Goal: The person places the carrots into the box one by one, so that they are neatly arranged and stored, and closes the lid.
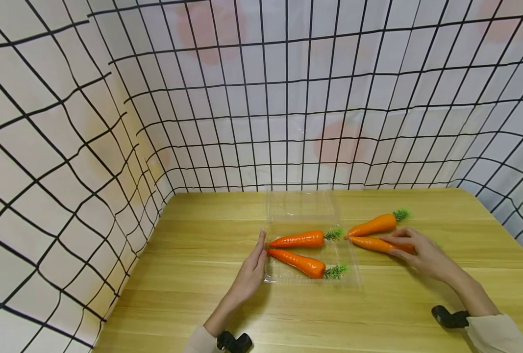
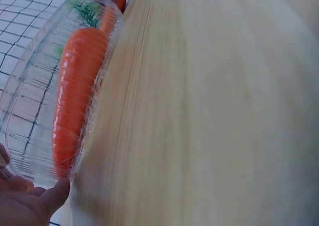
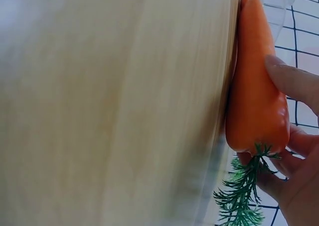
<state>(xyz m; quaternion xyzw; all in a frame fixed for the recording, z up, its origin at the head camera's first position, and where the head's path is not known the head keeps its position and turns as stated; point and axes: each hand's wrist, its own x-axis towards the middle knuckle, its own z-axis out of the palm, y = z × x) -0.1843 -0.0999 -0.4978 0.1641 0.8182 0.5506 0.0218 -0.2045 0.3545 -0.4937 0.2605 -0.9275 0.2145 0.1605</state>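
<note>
A clear plastic clamshell box (image 1: 349, 281) lies in the middle of the table, its lid (image 1: 301, 203) raised at the back. Two toy carrots with green tops lie in it, a rear carrot (image 1: 301, 239) and a front carrot (image 1: 303, 262), tips to the left. My left hand (image 1: 249, 272) rests along the box's left end, with the thumb (image 2: 59, 193) at the near corner. To the right of the box, my right hand (image 1: 424, 252) pinches a carrot (image 3: 256, 96) by its thick end between thumb and fingers. Another carrot (image 1: 376, 225) lies just behind it.
The wooden table (image 1: 190, 274) backs onto a white cloth wall (image 1: 287, 98) with a black grid. A similar cloth wall (image 1: 67, 171) stands on the left. Black wrist devices, one on the left (image 1: 235, 341) and one on the right (image 1: 450, 317), sit at my cuffs.
</note>
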